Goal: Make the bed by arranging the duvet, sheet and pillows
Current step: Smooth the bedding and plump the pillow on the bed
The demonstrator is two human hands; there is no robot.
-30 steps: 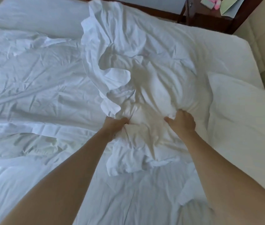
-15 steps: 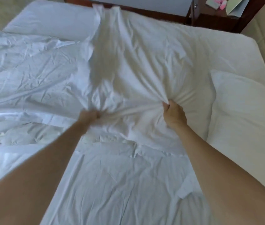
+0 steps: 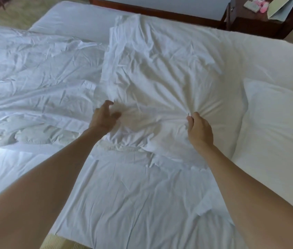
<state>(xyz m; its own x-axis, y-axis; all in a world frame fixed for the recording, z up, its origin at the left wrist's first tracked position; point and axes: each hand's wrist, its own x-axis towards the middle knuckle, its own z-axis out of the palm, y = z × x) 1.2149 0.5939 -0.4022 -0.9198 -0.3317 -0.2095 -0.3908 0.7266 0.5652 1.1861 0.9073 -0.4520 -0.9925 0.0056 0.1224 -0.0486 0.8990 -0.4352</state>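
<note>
A white pillow in a loose pillowcase (image 3: 160,74) lies across the middle of the bed. My right hand (image 3: 198,129) is shut on a bunch of pillowcase cloth at its near edge. Over the pillow's near left corner hovers my left hand (image 3: 104,118), fingers spread and slightly blurred, holding nothing. A crumpled white duvet (image 3: 34,78) covers the left side of the bed. A second white pillow (image 3: 276,126) rests at the right. The white sheet (image 3: 133,203) spreads wrinkled in front of me.
A dark wooden headboard (image 3: 160,10) runs along the far side. A dark bedside table (image 3: 260,22) with pink items and papers stands at the top right. Beige carpet (image 3: 22,13) shows at the top left; a mattress edge shows at bottom left.
The pillowcase was pulled flat and stretched out over the pillow. My left hand has let go of the cloth and opened. My right hand keeps its grip.
</note>
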